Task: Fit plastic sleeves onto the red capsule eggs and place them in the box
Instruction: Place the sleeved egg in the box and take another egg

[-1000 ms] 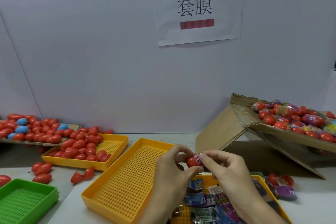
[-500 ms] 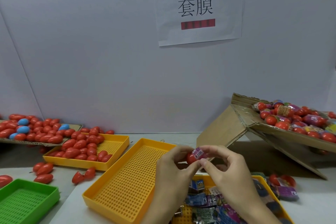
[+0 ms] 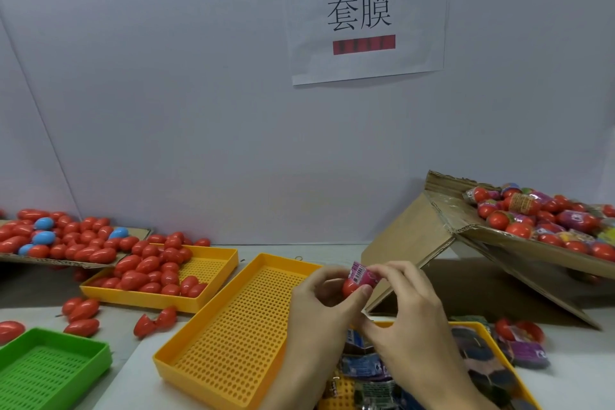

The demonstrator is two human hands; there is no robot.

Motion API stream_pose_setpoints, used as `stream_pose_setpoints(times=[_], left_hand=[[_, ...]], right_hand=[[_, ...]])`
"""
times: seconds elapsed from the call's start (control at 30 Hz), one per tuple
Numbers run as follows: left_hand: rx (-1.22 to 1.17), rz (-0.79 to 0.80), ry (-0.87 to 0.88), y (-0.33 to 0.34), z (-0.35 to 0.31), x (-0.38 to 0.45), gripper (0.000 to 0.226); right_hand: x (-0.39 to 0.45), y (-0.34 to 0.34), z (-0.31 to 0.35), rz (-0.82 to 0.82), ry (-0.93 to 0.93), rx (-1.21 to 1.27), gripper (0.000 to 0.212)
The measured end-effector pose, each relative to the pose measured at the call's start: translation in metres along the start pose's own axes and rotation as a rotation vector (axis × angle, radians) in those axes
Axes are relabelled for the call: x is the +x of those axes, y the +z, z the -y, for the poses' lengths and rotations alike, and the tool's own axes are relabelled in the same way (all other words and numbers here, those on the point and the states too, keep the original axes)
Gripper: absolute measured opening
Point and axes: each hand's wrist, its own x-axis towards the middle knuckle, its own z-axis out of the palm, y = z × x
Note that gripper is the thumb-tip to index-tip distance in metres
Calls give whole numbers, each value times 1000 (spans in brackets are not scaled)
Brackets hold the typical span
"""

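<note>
Step in hand: sliding a sleeve (image 3: 364, 273) over a red egg (image 3: 351, 287), held in the air above the table.
Left grip: the left hand (image 3: 321, 301) pinches the bare red end of the egg between thumb and fingertips.
Right grip: the right hand (image 3: 404, 304) pinches the pink sleeve at the far end of the egg, fingers curled over it.
Egg position: between the two grips, above the near edge of the empty yellow tray (image 3: 233, 326); part of the red shell shows outside the sleeve on the left-grip side.
Sleeve state: partly on, barcode panel facing up; how far it reaches on the hidden side cannot be told.
Method: hold the egg steady with the left grip and draw the sleeve along the egg's long axis with the right. Keep the sleeve mouth round; a folded lip will likely catch on the shell. Pinch lightly, since the film looks thin and may crease.
Destination: the cardboard box (image 3: 519, 243), up and to the right of the grips, already holds many sleeved eggs.
Supply: loose sleeves (image 3: 366, 366) lie just below the grips.
</note>
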Motion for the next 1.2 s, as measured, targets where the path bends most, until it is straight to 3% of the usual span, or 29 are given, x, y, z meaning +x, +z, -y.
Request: stream_pose_setpoints(times=[0.33, 0.5, 0.7, 1.2], left_hand=[[-107, 62, -101, -3, 4, 3, 21], [-140, 80, -99, -4, 3, 4, 42], [-234, 173, -96, -1, -3, 2, 21], [-305, 181, -162, -3, -7, 0, 28]], right_hand=[[1, -2, -3, -39, -36, 34, 44], [0, -5, -3, -73, -23, 89, 43], [0, -8, 4, -1, -59, 189, 44], [-2, -8, 3, -1, -7, 239, 41]])
